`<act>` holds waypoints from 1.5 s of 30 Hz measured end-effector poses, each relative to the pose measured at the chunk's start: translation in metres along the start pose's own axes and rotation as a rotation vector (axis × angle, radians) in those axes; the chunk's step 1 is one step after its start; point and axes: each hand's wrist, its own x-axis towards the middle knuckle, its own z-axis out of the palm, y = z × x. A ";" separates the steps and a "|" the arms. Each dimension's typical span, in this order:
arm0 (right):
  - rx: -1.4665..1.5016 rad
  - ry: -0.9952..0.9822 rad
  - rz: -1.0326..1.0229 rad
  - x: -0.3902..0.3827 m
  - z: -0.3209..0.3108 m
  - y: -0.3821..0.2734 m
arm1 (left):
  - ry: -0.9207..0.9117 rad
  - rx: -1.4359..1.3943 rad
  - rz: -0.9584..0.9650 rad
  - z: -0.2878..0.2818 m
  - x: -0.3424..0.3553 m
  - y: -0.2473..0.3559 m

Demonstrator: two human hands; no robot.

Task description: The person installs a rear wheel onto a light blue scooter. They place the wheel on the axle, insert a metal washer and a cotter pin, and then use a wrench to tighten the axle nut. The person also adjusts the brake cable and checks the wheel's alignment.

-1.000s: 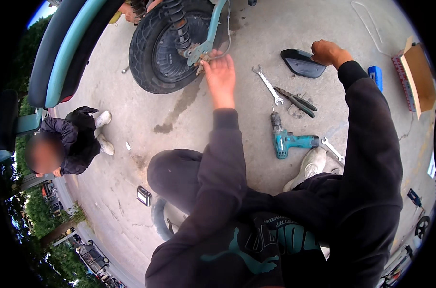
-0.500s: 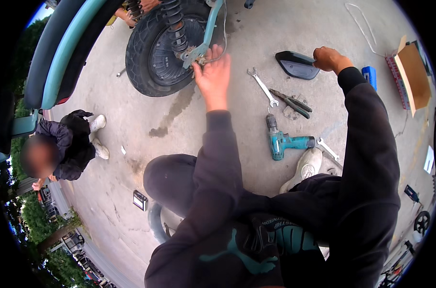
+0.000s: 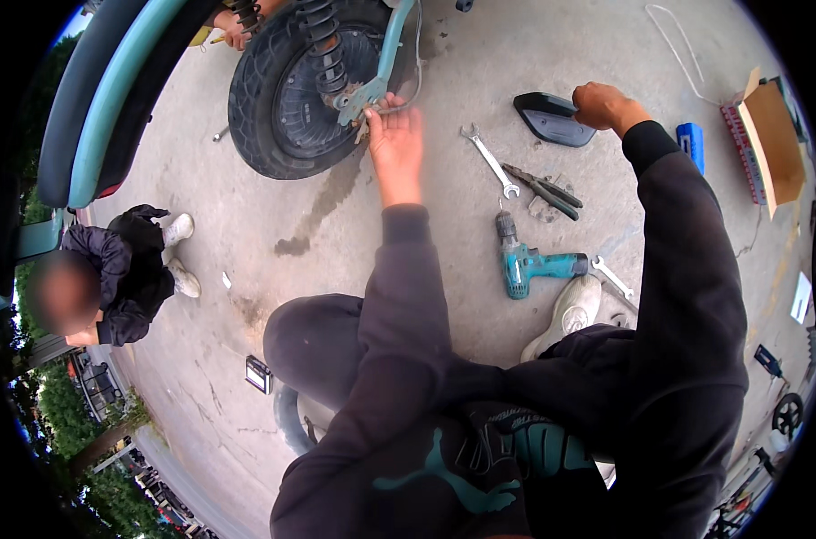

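Observation:
My left hand [image 3: 396, 154] reaches up to the axle end of a wheel with a black tire [image 3: 249, 115]. Its thumb and fingers are drawn together where a thin grey cable [image 3: 417, 76] meets a teal swingarm [image 3: 388, 58]; exactly what they grip is hidden. Over the right end of a shallow black plastic tray-like part [image 3: 552, 128] on the ground, my right hand [image 3: 606, 108] is closed with knuckles up. Its fingertips are out of sight, so I cannot tell what they hold.
An open-ended wrench [image 3: 491, 162], pliers [image 3: 543, 191], a teal cordless drill [image 3: 541, 265] and a second wrench [image 3: 614, 278] lie before me. Farther right are a blue object [image 3: 690, 145] and an open cardboard box [image 3: 767, 144]. Another person's hand [image 3: 235, 31] is behind the wheel; someone crouches [image 3: 125, 269] at left.
My right hand has shifted left, farther over the black tray-like part. My left hand's fingers have curled in more at the axle end. The view has drifted slightly.

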 end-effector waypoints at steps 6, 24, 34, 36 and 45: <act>0.000 0.051 -0.008 -0.004 0.015 0.023 | -0.052 -0.336 -0.282 0.011 -0.012 -0.002; 0.404 0.415 -0.393 0.010 -0.036 -0.089 | 0.323 -0.098 -0.245 0.065 -0.048 0.034; 0.588 0.851 -0.384 0.049 -0.021 -0.254 | -0.317 1.957 0.249 0.166 -0.114 0.130; 0.611 0.956 -0.374 0.054 -0.009 -0.256 | -0.242 2.102 0.388 0.182 -0.112 0.143; 0.740 1.288 0.023 0.019 0.010 -0.285 | -0.231 2.095 0.805 0.148 -0.082 0.164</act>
